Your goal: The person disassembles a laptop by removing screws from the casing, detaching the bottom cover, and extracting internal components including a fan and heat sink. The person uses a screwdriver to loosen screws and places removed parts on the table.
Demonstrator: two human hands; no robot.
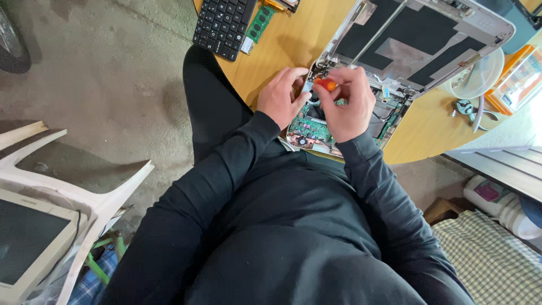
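Orange-handled screwdriver (326, 85) sits pinched in the right hand (345, 104), its shaft pointing down into the opened laptop (395, 56) at the bench's (282, 45) near edge, while the left hand (281, 96), fingers curled, steadies just beside it.

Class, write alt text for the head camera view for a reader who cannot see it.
A person in black sleeves works on an opened laptop on a wooden table, the right hand gripping an orange-handled screwdriver and the left hand beside it over the green circuit board. A black keyboard lies nearby.
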